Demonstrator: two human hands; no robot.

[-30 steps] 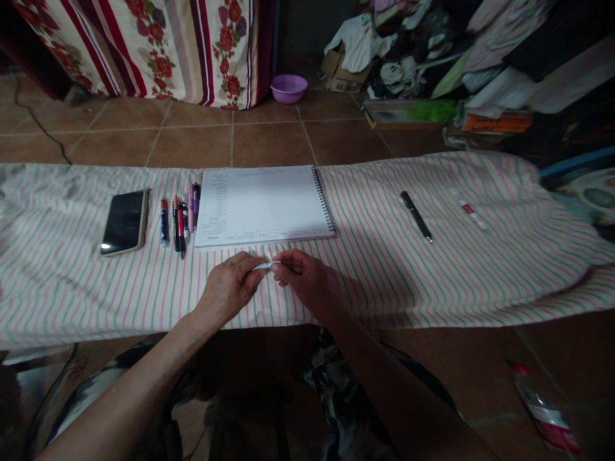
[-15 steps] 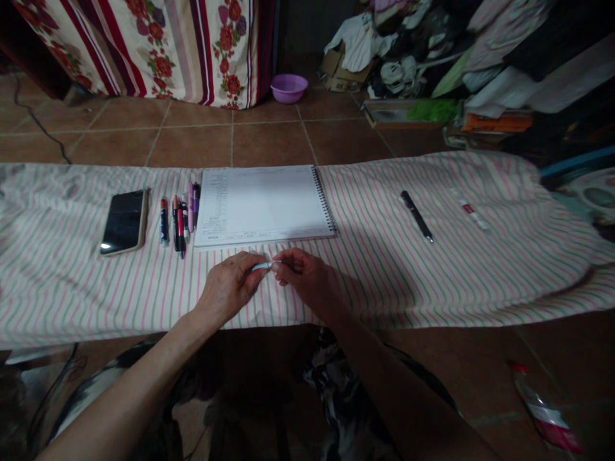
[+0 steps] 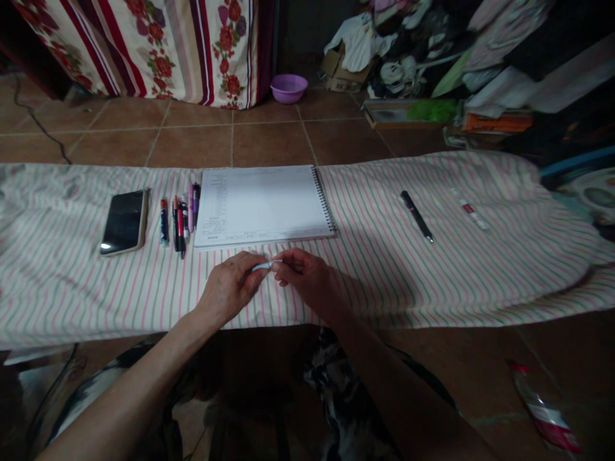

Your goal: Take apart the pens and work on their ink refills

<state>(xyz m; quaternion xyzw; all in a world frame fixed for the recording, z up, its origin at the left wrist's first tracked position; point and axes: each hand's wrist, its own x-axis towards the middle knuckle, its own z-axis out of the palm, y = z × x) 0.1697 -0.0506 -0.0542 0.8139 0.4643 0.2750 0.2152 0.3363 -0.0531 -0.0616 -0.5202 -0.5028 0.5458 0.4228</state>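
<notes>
My left hand (image 3: 230, 286) and my right hand (image 3: 307, 278) meet over the striped cloth (image 3: 432, 275), both pinched on a small pale blue pen (image 3: 263, 265) held level between them. Most of the pen is hidden inside the fingers. Just beyond the hands lies an open spiral notebook (image 3: 262, 203) with a printed page. Left of the notebook, several pens (image 3: 179, 216) lie side by side.
A dark phone (image 3: 124, 221) lies at the left of the cloth. A black pen (image 3: 416, 216) and a white tube (image 3: 469, 209) lie to the right. A purple bowl (image 3: 289, 88) stands on the tiled floor beyond, with clutter at the back right.
</notes>
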